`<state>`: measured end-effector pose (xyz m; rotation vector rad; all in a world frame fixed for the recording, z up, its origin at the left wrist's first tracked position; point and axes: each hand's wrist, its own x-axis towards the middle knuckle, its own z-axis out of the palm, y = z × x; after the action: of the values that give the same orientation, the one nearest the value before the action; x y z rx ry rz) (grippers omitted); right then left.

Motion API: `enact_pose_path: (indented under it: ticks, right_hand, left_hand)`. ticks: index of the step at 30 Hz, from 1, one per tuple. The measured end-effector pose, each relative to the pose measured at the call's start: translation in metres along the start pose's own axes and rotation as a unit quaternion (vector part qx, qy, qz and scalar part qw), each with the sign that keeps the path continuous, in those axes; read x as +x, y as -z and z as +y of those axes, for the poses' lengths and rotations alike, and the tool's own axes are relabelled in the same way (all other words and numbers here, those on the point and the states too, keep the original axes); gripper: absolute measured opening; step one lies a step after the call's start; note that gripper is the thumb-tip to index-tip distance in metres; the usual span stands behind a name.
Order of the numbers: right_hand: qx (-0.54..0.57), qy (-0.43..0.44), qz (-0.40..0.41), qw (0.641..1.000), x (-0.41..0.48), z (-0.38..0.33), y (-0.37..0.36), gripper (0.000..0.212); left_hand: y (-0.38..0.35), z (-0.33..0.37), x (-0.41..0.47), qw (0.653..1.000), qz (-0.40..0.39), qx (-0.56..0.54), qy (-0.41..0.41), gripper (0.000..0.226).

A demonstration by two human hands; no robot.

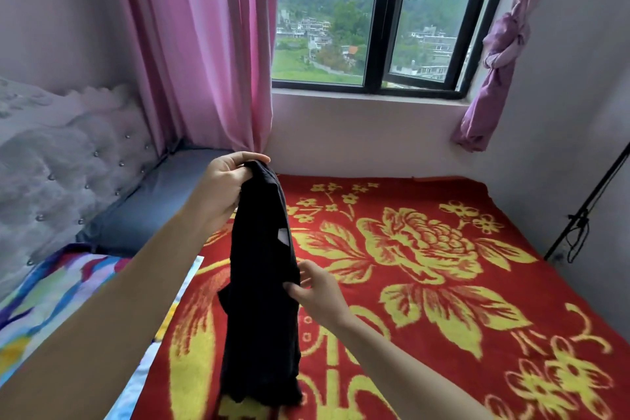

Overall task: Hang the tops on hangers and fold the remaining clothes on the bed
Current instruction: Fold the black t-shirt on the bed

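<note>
- Head view: I see my left hand (226, 187) raised over the bed, with thumb and fingers closed in a pinch on the top end of a black garment (262, 300).
- That garment hangs down in a long, narrow, bunched column. Its upper end is at my left fingertips and its lower end is down by the red blanket (443, 283). I cannot tell whether the bottom touches the blanket.
- My right hand (317, 290) is at the garment's right edge, about halfway down. The thumb and first fingers are nipped on the cloth, and the other fingers are slightly spread.
- I cannot tell what kind of garment it is; it shows only as dark cloth with one small pale patch on its right side.
- The blanket, red with large yellow flowers, covers most of the bed under both arms.
- A grey pillow (163, 201) lies to the left at the bed's head, against a tufted, studded headboard (61, 164).
- A multicoloured sheet (51, 300) shows at the blanket's near left edge.
- Beyond the bed, a pink curtain (204, 61) hangs left of a black-framed window (392, 27), and a knotted curtain (501, 54) hangs on its right.
- A black pole (586, 208) leans by the right wall.
</note>
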<state>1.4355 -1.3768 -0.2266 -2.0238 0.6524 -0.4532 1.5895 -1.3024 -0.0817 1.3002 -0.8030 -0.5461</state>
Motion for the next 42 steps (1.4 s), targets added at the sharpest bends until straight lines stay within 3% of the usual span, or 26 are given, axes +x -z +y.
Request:
enact_pose_path:
  ticks: [3,7,9,12,13,16,18,20,21,23,25,27,29,31,33,34,35,37,40,42]
  right_hand:
    - [-0.004,-0.059,0.053,0.997,0.007,0.015,0.02,0.009]
    - [0.156,-0.12,0.118,0.973,0.008,0.02,0.065,0.018]
    - [0.134,-0.087,0.105,0.982,0.008,0.018,0.087,0.015]
    - [0.069,-0.017,0.058,0.996,0.004,0.009,0.116,0.006]
    - [0.037,0.002,0.034,0.999,0.003,0.006,0.124,0.006]
    - [-0.208,0.045,-0.031,0.977,-0.004,-0.003,0.141,0.073]
    - [-0.407,0.074,-0.078,0.907,-0.011,-0.003,0.144,0.104]
    - [-0.522,0.11,-0.097,0.84,-0.018,0.002,0.14,0.109]
    - [-0.541,0.127,-0.09,0.827,-0.022,0.009,0.137,0.106]
    - [-0.496,0.171,-0.035,0.851,-0.025,0.028,0.135,0.083]
    - [-0.323,0.166,0.049,0.93,-0.025,0.039,0.137,0.052]
    - [-0.134,0.098,0.125,0.978,-0.025,0.04,0.141,0.028]
    - [0.021,0.028,0.143,0.989,-0.028,0.031,0.142,0.029]
    - [0.112,-0.013,0.132,0.985,-0.031,0.024,0.143,0.02]
    - [0.135,-0.037,0.112,0.984,-0.033,0.02,0.146,0.02]
    - [0.13,-0.044,0.105,0.985,-0.034,0.018,0.147,0.021]
    - [0.125,-0.046,0.094,0.987,-0.036,0.014,0.149,0.024]
    - [0.106,-0.053,0.05,0.992,-0.041,0.008,0.158,0.056]
    - [0.084,-0.031,0.012,0.996,-0.049,-0.014,0.169,0.063]
    - [0.097,0.001,0.047,0.994,-0.053,-0.033,0.174,0.061]
  left_hand:
    - [0.013,-0.003,0.002,1.0,-0.019,0.003,-0.004,0.042]
    - [0.043,-0.009,0.002,0.987,-0.047,0.153,-0.029,0.044]
    - [0.056,-0.009,0.001,0.954,-0.057,0.287,-0.06,0.039]
    - [0.073,-0.018,0.001,0.871,-0.046,0.482,-0.086,0.03]
    - [0.077,-0.022,-0.001,0.853,-0.036,0.512,-0.089,0.026]
    - [0.079,-0.032,-0.009,0.85,0.001,0.511,-0.132,0.018]
    - [0.077,-0.033,-0.011,0.875,0.036,0.464,-0.135,0.019]
    - [0.074,-0.03,-0.009,0.912,0.053,0.395,-0.097,0.034]
    - [0.072,-0.028,-0.009,0.931,0.044,0.355,-0.072,0.038]
    - [0.066,-0.022,-0.011,0.964,0.013,0.265,-0.034,0.039]
    - [0.063,-0.017,-0.014,0.987,-0.005,0.162,-0.003,0.042]
    - [0.063,-0.01,-0.017,0.998,-0.017,0.061,0.022,0.053]
    - [0.065,-0.004,-0.017,0.999,-0.022,0.031,0.027,0.058]
    - [0.065,-0.002,-0.019,0.997,-0.05,0.054,0.012,0.039]
    - [0.066,-0.002,-0.023,0.989,-0.095,0.11,-0.026,0.014]
    - [0.068,-0.003,-0.025,0.979,-0.109,0.163,-0.055,0.013]
    - [0.072,-0.006,-0.025,0.961,-0.111,0.235,-0.099,0.02]
    - [0.078,-0.011,-0.024,0.936,-0.066,0.307,-0.161,0.043]
    - [0.088,-0.014,-0.024,0.952,0.004,0.262,-0.159,0.058]
    - [0.092,-0.013,-0.023,0.96,0.017,0.228,-0.16,0.055]
